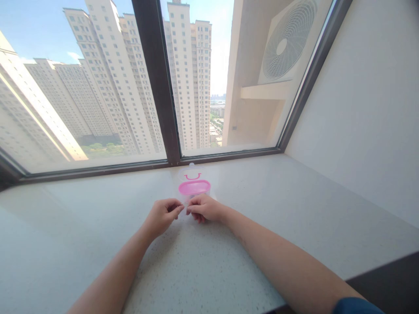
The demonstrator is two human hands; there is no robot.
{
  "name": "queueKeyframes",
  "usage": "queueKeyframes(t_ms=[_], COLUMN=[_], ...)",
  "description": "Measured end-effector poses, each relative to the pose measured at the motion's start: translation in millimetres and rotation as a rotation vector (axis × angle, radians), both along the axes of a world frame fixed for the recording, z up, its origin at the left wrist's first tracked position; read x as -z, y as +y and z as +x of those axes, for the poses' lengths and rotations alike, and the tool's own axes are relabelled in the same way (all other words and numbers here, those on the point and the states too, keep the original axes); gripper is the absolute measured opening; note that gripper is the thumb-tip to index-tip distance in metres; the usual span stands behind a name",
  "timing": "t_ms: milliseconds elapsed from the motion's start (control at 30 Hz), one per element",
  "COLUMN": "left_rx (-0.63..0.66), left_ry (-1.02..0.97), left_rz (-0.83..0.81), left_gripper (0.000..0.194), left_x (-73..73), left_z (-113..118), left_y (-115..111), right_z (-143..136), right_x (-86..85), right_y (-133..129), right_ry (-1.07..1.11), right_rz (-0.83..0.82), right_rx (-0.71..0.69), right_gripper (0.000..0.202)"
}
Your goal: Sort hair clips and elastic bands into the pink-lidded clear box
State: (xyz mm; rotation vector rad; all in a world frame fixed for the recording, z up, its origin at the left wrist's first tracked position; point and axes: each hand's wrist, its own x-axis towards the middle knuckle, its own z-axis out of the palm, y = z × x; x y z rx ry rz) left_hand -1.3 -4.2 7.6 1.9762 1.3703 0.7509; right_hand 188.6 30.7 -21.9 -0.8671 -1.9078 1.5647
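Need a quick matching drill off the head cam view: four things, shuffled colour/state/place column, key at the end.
Things:
1. right hand
2. container rim
3. sleeve
4. fan unit

Descriptions:
A. blue, at the picture's lower edge
B. outside, beyond the window glass
C. fingers bent, on the near side of the container
D. pink

Pairs: 1-C, 2-D, 3-A, 4-B

We have a pale speckled sill [81, 244] running up to a wide window [162, 78], dark frame [312, 78], thick middle bar [168, 113]. Plain white wall [369, 109] on the right. Outside we see tall apartment buildings [108, 65], blue sky [42, 26], trees [104, 149], an air conditioner [290, 41] on a ledge [265, 92]. Bright daylight; we can't identify the dark area [389, 279] lower right.
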Motion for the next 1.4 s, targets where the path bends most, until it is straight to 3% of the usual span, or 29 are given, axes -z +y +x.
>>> queueKeyframes(t_ms=[1400], left_rx=[-0.012], left_ry=[-0.017], left_rz=[-0.004], left_gripper=[0.028], left_x=[-1.0], left_z=[1.9], left_y=[-1.9], right_z=[0.8], right_x=[-0.4], right_y=[-1.1], right_ry=[-0.008], right_rz=[-0.002], right_rx=[0.000], right_gripper=[0.014])
